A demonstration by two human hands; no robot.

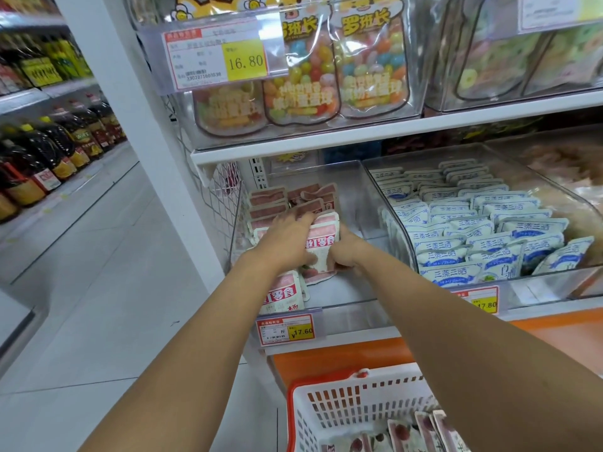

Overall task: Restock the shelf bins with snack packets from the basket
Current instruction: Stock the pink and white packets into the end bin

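Observation:
Both my hands are inside the clear left shelf bin (355,190), gripping a stack of pink-and-white snack packets (321,238) from either side. My left hand (287,239) covers the stack's left and top, fingers curled over it. My right hand (347,252) holds its right lower edge. More pink packets (277,199) stand in rows at the back of the bin, and one lies flat at the front (284,293). The white basket (329,406) with red trim sits below, with several more pink packets (401,435) in it.
A neighbouring clear bin (509,177) holds several blue-and-white packets. Candy bags (372,60) fill the bin on the shelf above. Price tags (287,329) hang on the bin fronts. Oil bottles (49,148) line shelves at the left across a tiled aisle floor (98,256).

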